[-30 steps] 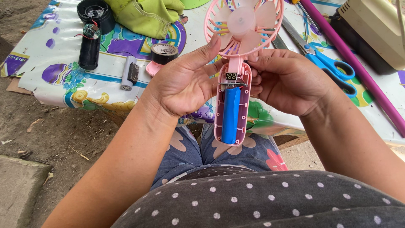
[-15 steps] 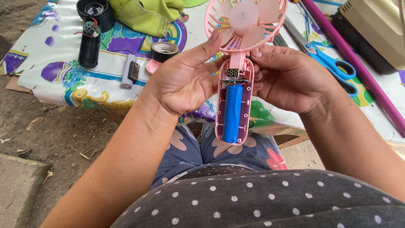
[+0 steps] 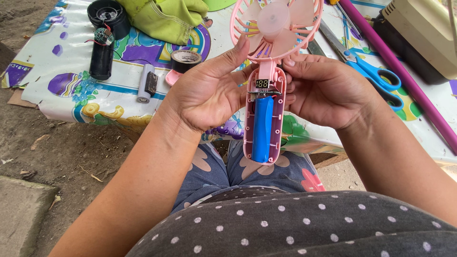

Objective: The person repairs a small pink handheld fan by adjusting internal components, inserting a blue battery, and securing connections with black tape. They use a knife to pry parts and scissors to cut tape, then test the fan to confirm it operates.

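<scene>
Presently the pink handheld fan (image 3: 266,95) is held above the lap, handle open, long axis running from the head at the worktop (image 3: 66,102) edge down toward the body. Left hand (image 3: 209,93) and right hand (image 3: 328,90) grip the handle from either side, equally near, with the blue battery (image 3: 262,128) seated lengthwise in it.

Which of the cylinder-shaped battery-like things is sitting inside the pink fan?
The blue cell, lying in the open handle of the pink fan held by both hands. The grey one and black one lie on the table.
</scene>
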